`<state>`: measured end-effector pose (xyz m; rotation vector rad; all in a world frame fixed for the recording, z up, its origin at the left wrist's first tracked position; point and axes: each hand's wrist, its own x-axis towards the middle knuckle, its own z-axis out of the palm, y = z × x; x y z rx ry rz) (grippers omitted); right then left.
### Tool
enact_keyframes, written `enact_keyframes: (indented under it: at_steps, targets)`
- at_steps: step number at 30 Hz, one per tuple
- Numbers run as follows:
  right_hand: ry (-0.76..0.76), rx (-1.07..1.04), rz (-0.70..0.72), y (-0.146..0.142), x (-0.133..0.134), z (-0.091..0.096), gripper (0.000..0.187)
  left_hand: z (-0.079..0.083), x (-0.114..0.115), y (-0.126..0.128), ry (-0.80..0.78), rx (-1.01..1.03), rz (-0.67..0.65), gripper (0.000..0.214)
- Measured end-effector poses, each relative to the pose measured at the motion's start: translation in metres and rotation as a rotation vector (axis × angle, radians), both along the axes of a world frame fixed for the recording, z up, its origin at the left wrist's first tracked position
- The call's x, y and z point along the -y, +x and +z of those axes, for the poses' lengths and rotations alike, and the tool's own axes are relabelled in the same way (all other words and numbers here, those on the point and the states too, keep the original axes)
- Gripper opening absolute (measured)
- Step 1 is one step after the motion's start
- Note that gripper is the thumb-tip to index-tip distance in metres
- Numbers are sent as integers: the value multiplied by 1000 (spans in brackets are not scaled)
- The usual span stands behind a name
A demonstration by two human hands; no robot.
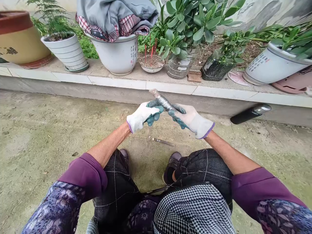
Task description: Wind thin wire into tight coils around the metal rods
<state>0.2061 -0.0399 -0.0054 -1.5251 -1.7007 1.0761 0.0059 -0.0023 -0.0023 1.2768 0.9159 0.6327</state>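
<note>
Right hand (191,119) holds silver-wound rod (165,102) beside left hand (145,115); pot lettering (132,52) illegible

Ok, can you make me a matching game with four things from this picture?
Things:
1. silvery wrapped piece
2. thin stick
3. flask
4. grey cloth

Clues:
A. Black, with a shiny cap
B. On top of a white pot with writing on it
C. In the gloved right hand
D. Lying on the ground just ahead of the shoes

Right pairs: 1-C, 2-D, 3-A, 4-B
</note>
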Motion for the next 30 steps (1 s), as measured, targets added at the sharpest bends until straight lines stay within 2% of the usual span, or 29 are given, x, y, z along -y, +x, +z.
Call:
enact_keyframes:
  at_steps: [2,4,8,11,13,14,15,18,20,22,25,30]
  targets:
    - [-148,-210,49,3,1,3,38,3,1,-4,0,13,-33,14]
    - [-233,-363,131,7,2,7,42,4,0,-8,-2,19,-65,16]
    - [-334,-481,316,17,4,12,43,-1,-7,-14,-12,-50,-138,19]
    - [-466,-305,515,21,5,7,39,-11,-10,-18,17,-172,-194,16]
    - [-500,-58,600,18,5,-4,29,-17,-8,-20,78,-313,-224,15]
    - [-468,85,608,16,5,-11,22,-20,-6,-21,104,-389,-232,16]
    - [-406,231,593,14,3,-19,17,-22,-4,-22,121,-458,-230,16]
    - [-183,582,461,10,-6,-36,17,-24,2,-20,117,-551,-194,14]
    - [-101,709,348,12,-14,-37,12,-21,2,-16,104,-521,-142,13]
    - [-38,760,234,15,-20,-30,18,-17,1,-12,86,-435,-103,17]
    - [23,653,94,17,-21,-14,23,-12,-3,-10,45,-279,-88,26]
    - [-167,24,-34,14,-11,2,29,-10,-8,-14,37,-192,-95,28]
